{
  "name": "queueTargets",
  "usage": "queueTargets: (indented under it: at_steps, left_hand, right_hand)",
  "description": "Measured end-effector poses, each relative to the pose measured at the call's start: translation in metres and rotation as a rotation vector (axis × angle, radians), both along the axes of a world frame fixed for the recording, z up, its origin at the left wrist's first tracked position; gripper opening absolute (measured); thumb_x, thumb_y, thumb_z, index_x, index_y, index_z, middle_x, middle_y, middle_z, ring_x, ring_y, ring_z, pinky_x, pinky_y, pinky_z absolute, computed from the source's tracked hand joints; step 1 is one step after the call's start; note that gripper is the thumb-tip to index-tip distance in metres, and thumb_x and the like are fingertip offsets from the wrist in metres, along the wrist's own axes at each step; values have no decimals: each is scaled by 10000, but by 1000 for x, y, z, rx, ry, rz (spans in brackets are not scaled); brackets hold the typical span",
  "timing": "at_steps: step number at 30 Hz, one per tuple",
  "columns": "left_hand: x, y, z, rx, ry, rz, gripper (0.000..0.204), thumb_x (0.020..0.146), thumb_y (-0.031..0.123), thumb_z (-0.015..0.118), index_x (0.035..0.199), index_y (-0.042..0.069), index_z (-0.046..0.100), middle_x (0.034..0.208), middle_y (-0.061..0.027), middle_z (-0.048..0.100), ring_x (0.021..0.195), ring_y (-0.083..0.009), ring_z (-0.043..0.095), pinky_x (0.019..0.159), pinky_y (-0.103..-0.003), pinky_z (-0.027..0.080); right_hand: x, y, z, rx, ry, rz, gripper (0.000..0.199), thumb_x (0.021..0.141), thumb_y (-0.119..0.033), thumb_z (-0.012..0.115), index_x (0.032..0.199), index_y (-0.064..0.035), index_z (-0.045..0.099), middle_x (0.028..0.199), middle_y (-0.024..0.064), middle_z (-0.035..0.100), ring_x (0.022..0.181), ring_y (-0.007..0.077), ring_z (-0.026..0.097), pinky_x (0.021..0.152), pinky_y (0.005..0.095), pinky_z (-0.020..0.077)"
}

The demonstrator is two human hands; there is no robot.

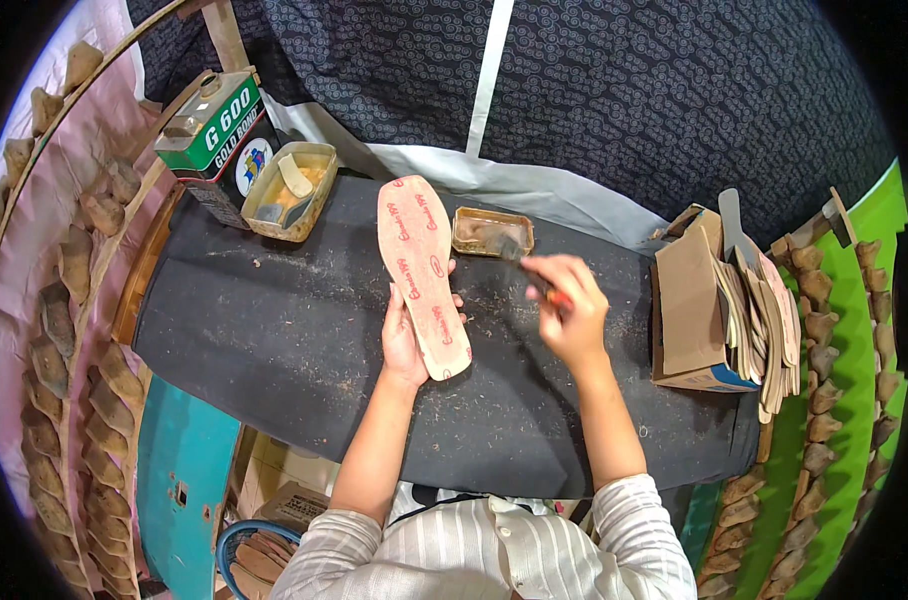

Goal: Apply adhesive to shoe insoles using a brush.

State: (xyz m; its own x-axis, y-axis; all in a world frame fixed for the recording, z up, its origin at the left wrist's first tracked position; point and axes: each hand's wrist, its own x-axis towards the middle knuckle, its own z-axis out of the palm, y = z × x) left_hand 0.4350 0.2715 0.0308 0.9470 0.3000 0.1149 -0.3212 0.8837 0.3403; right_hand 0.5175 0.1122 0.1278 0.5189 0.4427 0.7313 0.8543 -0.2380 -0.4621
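Note:
My left hand (404, 343) is closed around a pale shoe insole (421, 262) with red print across its face. The insole stands nearly upright in the picture, its wider end away from me. In my right hand (574, 306) is a brush (512, 249); its dark head lies over the near right part of a small rectangular tray (458, 235) that holds pale, whitish stuff. Part of the brush handle, with an orange-red patch, shows between my fingers. Whether the bristles touch what is in the tray I cannot tell.
A black cloth, specked with scraps, covers the table (274, 315). At the back left stand a green and dark metal can (209, 145) and a yellowish container (322, 205) with tools in it. An open cardboard box (689, 310) full of insoles stands right. Shoe lasts (819, 325) line racks on both sides.

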Motion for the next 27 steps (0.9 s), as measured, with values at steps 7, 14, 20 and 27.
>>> queueTargets:
  at_steps: [7, 14, 20, 27]
  left_hand:
    - [0, -1, -6, -60, 20, -65, 648, 952, 541, 268, 1337, 37, 400, 1251, -145, 523, 873, -223, 605, 729, -399, 540]
    - [0, -2, -4, -74, 8, 36, 637, 956, 520, 274, 1331, 18, 389, 1220, -134, 529, 866, -214, 599, 728, -393, 549]
    - [2, 1, -8, -59, -3, 98, 618, 952, 526, 277, 1331, 53, 400, 1215, -128, 533, 849, -220, 594, 707, -401, 541]
    - [0, 3, -6, -128, 15, 91, 599, 944, 537, 298, 1343, 103, 404, 1222, -102, 528, 844, -240, 550, 725, -418, 487]
  right_hand:
    - [-57, -4, -5, -92, -79, 342, 406, 598, 10, 717, 997, -26, 652, 879, 105, 614, 780, 262, 623, 674, 336, 523]
    - [-82, -12, -22, -147, -51, 391, 376, 620, -3, 706, 985, -2, 617, 885, 101, 599, 763, 259, 613, 659, 346, 516]
    - [-89, -28, -13, -234, 23, 433, 404, 575, 3, 710, 970, -11, 623, 867, 87, 597, 736, 233, 602, 648, 329, 516]
    - [-91, -41, -15, -287, 49, 449, 403, 565, 11, 712, 959, -17, 629, 861, 87, 597, 735, 233, 600, 632, 333, 515]
